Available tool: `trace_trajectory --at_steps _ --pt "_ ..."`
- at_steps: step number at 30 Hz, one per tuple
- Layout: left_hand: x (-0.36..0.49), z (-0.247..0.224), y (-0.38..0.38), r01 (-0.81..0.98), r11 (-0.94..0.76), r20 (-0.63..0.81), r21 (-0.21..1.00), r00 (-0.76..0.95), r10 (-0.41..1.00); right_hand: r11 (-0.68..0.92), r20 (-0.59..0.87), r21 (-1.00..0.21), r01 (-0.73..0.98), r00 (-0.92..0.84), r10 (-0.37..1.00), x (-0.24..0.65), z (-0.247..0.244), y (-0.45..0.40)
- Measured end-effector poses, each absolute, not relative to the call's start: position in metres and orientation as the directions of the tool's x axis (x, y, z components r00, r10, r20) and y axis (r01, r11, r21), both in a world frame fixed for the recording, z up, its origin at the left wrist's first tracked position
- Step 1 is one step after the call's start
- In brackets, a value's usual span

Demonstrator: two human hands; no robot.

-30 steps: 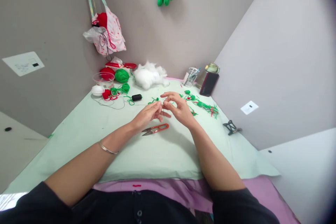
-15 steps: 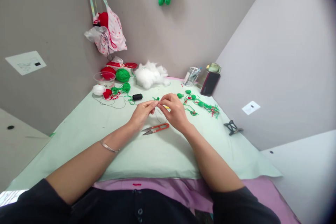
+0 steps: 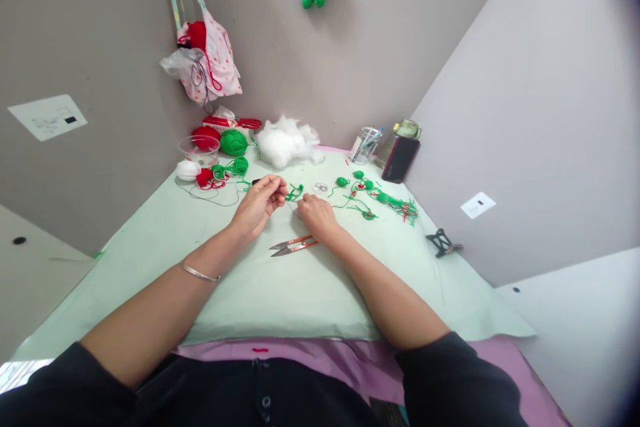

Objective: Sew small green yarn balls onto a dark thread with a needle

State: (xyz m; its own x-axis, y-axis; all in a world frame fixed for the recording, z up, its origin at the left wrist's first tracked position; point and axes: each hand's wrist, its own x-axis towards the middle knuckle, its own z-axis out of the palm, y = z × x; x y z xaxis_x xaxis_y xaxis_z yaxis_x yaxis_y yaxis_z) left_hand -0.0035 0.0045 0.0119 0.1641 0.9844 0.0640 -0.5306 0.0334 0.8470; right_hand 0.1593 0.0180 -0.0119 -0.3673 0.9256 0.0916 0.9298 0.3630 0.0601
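Note:
Raised over the pale green cloth, my left hand [image 3: 260,203] has its fingertips pinched together; whatever they hold is too small to make out. My right hand [image 3: 319,217] is lower, its fingers curled closed near the cloth, and what lies inside is hidden. Between and just beyond the hands is a small green yarn piece [image 3: 295,193]. Orange-handled thread snips [image 3: 293,246] lie below the hands, the handle end partly covered by my right hand. To the right are small green crocheted pieces [image 3: 383,198] with loose yarn tails.
White stuffing [image 3: 286,142] sits at the back, with a green yarn ball [image 3: 234,143] and a clear tub [image 3: 199,152] to its left. A cup of tools [image 3: 366,146] and a phone [image 3: 401,160] stand back right. A black clip [image 3: 443,243] is at the right edge.
My hands have come apart; the left moved left and up, the right dropped onto the cloth side. The green yarn piece and a small round clear item behind my right hand now show.

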Motion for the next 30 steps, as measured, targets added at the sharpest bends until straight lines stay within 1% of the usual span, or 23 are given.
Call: trace_trajectory --at_steps 2,6,7,8,9,10,11,12,13,14,15,16,18,23,27,30 --pt "-0.002 0.011 0.003 -0.484 0.002 0.09 0.875 0.166 0.982 0.354 0.088 0.066 0.933 -0.359 0.929 0.155 -0.012 0.016" --pt "-0.002 0.007 0.003 -0.369 -0.068 0.141 0.927 0.175 0.974 0.31 0.104 0.042 0.95 -0.313 0.944 0.16 -0.009 0.019" --pt "-0.002 0.007 0.003 -0.331 -0.094 0.159 0.939 0.176 0.971 0.294 0.119 0.022 0.955 -0.295 0.948 0.163 -0.007 0.021" --pt "-0.003 0.006 0.002 -0.287 -0.124 0.18 0.95 0.177 0.968 0.281 0.141 -0.042 0.959 -0.273 0.952 0.167 -0.004 0.022" --pt "-0.003 0.006 0.001 -0.236 -0.159 0.203 0.959 0.177 0.963 0.276 0.16 -0.165 0.947 -0.25 0.955 0.171 -0.001 0.023" --pt "-0.003 0.007 0.0 -0.178 -0.197 0.228 0.964 0.177 0.957 0.275 0.174 -0.343 0.898 -0.227 0.958 0.175 0.003 0.023" --pt "-0.002 0.007 -0.001 -0.116 -0.234 0.252 0.965 0.175 0.952 0.269 0.179 -0.55 0.791 -0.202 0.963 0.178 0.007 0.022" --pt "-0.002 0.007 -0.003 -0.054 -0.269 0.275 0.962 0.173 0.946 0.252 0.178 -0.739 0.625 -0.179 0.968 0.181 0.011 0.021" --pt "-0.001 0.007 -0.005 0.003 -0.299 0.294 0.954 0.173 0.94 0.228 0.173 -0.873 0.431 -0.164 0.971 0.183 0.015 0.018" --pt "0.0 0.006 -0.007 0.052 -0.323 0.31 0.945 0.175 0.934 0.207 0.171 -0.943 0.26 -0.156 0.973 0.183 0.019 0.015" --pt "0.002 0.005 -0.009 0.09 -0.343 0.324 0.935 0.18 0.929 0.194 0.175 -0.973 0.125 -0.151 0.973 0.183 0.023 0.012" --pt "0.003 0.003 -0.01 0.118 -0.359 0.334 0.926 0.188 0.923 0.19 0.183 -0.981 0.031 -0.153 0.971 0.183 0.026 0.008" --pt "0.006 -0.001 -0.012 0.148 -0.382 0.349 0.912 0.204 0.915 0.2 0.204 -0.979 -0.043 -0.177 0.963 0.18 0.03 0.001" --pt "0.009 -0.009 -0.013 0.121 -0.405 0.381 0.906 0.181 0.907 0.289 0.279 -0.957 0.042 -0.163 0.946 0.172 0.03 -0.005" --pt "0.01 -0.007 -0.013 0.07 -0.405 0.389 0.912 0.171 0.905 0.279 0.263 -0.955 0.098 -0.149 0.953 0.169 0.027 -0.004" --pt "0.01 -0.008 -0.013 0.095 -0.426 0.404 0.9 0.19 0.895 0.321 0.3 -0.934 0.158 -0.143 0.943 0.169 0.025 -0.004"
